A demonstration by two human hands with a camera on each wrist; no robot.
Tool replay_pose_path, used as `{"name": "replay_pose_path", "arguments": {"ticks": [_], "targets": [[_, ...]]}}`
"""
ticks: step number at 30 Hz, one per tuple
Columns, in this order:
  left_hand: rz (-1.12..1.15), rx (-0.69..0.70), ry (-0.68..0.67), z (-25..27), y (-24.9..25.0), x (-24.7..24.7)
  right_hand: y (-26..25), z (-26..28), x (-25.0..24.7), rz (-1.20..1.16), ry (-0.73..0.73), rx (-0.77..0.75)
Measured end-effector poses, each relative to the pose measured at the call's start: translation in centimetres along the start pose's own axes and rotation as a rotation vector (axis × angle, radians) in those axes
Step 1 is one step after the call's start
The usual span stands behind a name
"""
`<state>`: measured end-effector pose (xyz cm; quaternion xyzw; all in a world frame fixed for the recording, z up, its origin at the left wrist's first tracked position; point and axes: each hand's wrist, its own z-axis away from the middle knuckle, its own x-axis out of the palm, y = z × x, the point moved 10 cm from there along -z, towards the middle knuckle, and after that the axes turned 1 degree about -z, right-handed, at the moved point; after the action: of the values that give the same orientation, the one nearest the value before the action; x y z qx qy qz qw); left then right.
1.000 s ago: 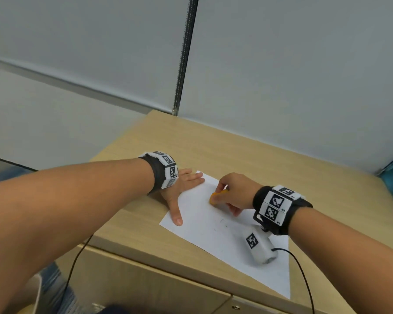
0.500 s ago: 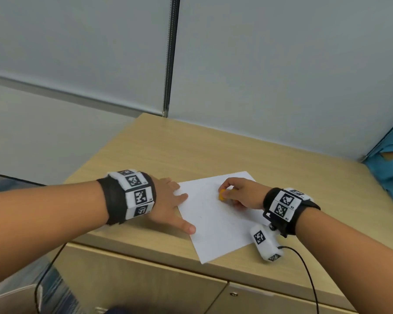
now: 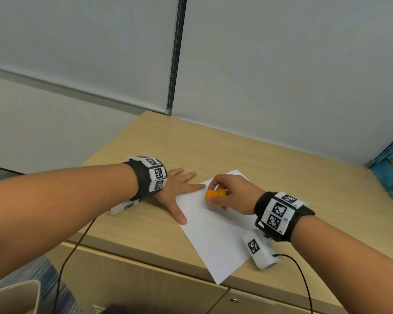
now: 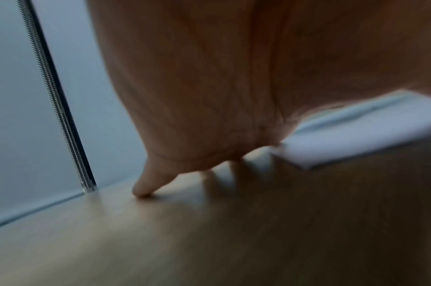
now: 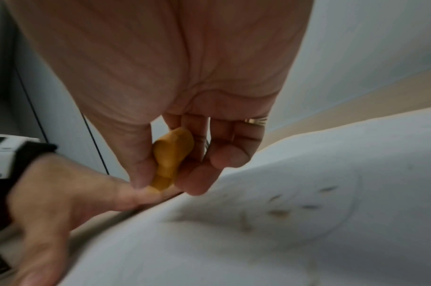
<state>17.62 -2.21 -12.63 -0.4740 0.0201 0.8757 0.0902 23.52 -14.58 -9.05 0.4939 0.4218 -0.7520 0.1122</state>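
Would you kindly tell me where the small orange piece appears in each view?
Head: orange piece at centre, pinched by right hand over the white paper.
Left wrist: not in view.
Right wrist: centre, between thumb and fingers.
Shared landmark: the white paper.

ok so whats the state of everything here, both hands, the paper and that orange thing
white sheet of paper: lying flat on the light wooden cabinet top, faint marks on it
left hand: flat, fingers spread, thumb and forefinger at the paper's edge
right hand: thumb and fingers pinching the small orange moulded piece
small orange moulded piece: held low over the paper, contact unclear
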Motion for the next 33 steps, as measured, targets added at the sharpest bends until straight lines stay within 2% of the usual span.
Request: {"name": "replay_pose_path", "arguments": {"ticks": [3, 6, 9, 11, 13, 15, 16, 19, 20, 21, 24, 25, 26, 29, 30, 33], "targets": [[0.017, -0.016, -0.013, -1.0, 0.0, 0.5, -2.6, 0.3, 1.0, 0.015, -0.029, -0.071], [-0.011, -0.02, -0.022, -1.6, -0.5, 0.8, -4.9, 0.8, 3.4, 0.147, -0.164, -0.172], [-0.016, -0.021, -0.018, -1.9, -0.7, 1.0, -5.1, 0.7, 4.2, 0.155, -0.235, -0.184], [0.003, -0.025, -0.013, -1.9, -0.7, 1.0, -3.9, -0.8, 3.1, 0.142, -0.199, -0.139], [0.023, -0.024, -0.009, -1.8, -0.6, 0.9, -2.1, -2.6, 0.8, 0.185, -0.066, -0.053], [0.019, -0.027, -0.006, -1.8, -0.5, 0.7, -1.5, -3.3, -0.3, 0.227, 0.037, -0.028], [0.011, -0.031, -0.008, -1.9, -0.6, 0.7, -2.0, -3.1, 0.4, 0.223, 0.014, -0.055], [-0.007, -0.038, -0.024, -2.1, -0.8, 1.1, -4.7, -0.9, 4.5, 0.159, -0.236, -0.189], [-0.005, -0.037, -0.024, -2.2, -0.8, 1.1, -4.7, -0.8, 4.7, 0.152, -0.28, -0.201], [-0.002, -0.033, -0.023, -2.3, -0.8, 1.2, -4.3, -1.4, 4.0, 0.165, -0.262, -0.191], [0.006, -0.035, -0.014, -2.5, -0.9, 1.1, -2.6, -3.9, 0.4, 0.258, -0.037, -0.109], [0.004, -0.038, -0.015, -2.5, -0.9, 1.1, -2.5, -3.9, 0.4, 0.259, -0.013, -0.098], [-0.005, -0.038, -0.016, -2.5, -0.9, 1.1, -2.9, -3.6, 1.2, 0.237, -0.046, -0.122], [-0.013, -0.037, -0.018, -2.4, -0.9, 1.1, -3.9, -1.5, 5.0, 0.087, -0.324, -0.182], [-0.006, -0.035, -0.015, -2.4, -0.9, 1.1, -3.5, -1.9, 4.6, 0.072, -0.321, -0.171], [0.004, -0.033, -0.007, -2.3, -0.8, 1.0, -1.8, -4.0, 0.4, 0.185, -0.049, -0.092]]}}
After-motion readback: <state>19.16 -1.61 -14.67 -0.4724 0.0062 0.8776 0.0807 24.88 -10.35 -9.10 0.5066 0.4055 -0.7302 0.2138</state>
